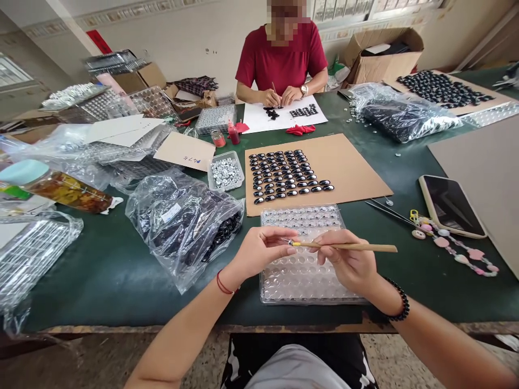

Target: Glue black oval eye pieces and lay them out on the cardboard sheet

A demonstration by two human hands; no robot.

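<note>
My right hand (347,260) is closed around a thin wooden brush (352,247), held level with its yellow-banded tip pointing left. My left hand (261,249) pinches at that tip; whatever small thing sits between its fingers is too small to name. Both hands hover over a clear plastic tray (302,281) of round domed cells lying at the table's near edge. Just beyond it a brown cardboard sheet (352,162) carries rows of glossy black oval pieces (286,174).
A person in a red shirt (281,56) works across the green table on white paper. Plastic bags of black pieces (184,221) lie left. A small box of silver parts (225,172), red bottles, a phone (451,205), a bead chain and tweezers lie around.
</note>
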